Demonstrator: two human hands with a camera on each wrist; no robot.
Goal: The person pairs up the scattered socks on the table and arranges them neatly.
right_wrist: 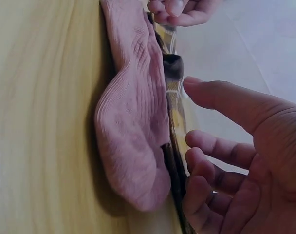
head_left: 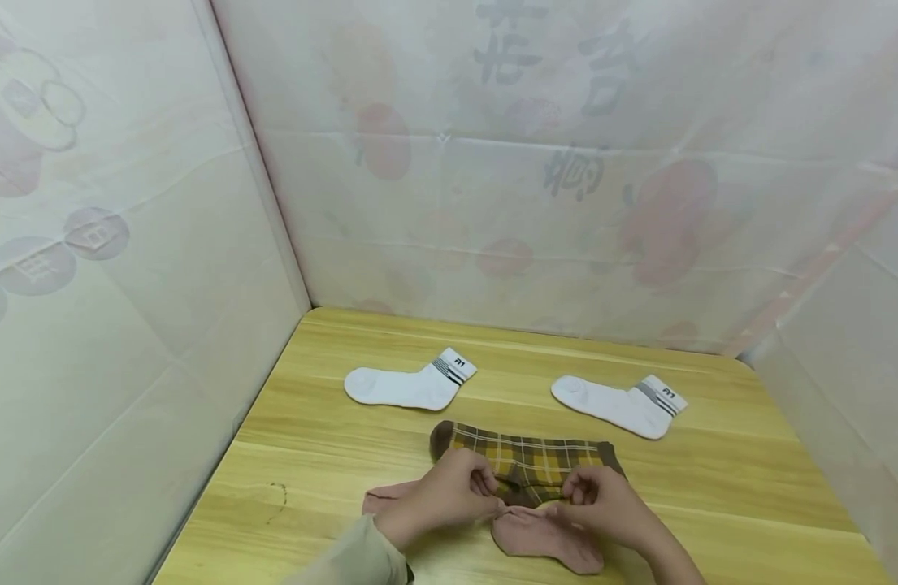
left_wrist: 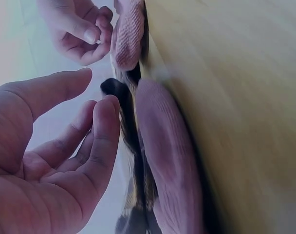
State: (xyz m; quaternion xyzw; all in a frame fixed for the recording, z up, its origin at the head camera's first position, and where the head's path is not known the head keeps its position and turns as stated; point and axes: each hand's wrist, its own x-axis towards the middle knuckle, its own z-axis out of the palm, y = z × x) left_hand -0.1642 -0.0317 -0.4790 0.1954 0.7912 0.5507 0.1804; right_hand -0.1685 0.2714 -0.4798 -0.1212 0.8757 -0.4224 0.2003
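A brown and yellow plaid sock (head_left: 547,457) lies across the table in front of both hands, its lower part bunched between them. Pink ribbed sock fabric (head_left: 547,540) lies on the near side of it, and more pink fabric (head_left: 390,494) shows left of the left wrist. My left hand (head_left: 456,491) hovers at the near edge of the plaid sock; in the left wrist view its thumb and bent fingers stand apart with nothing between. On the other side, my right hand (right_wrist: 235,161) is beside the pink sock, thumb and fingers apart and holding nothing.
Two white ankle socks with dark stripes lie farther back, one at the left (head_left: 405,388) and one at the right (head_left: 620,406). The wooden table (head_left: 288,455) meets printed cloth walls (head_left: 449,203) at the back and sides.
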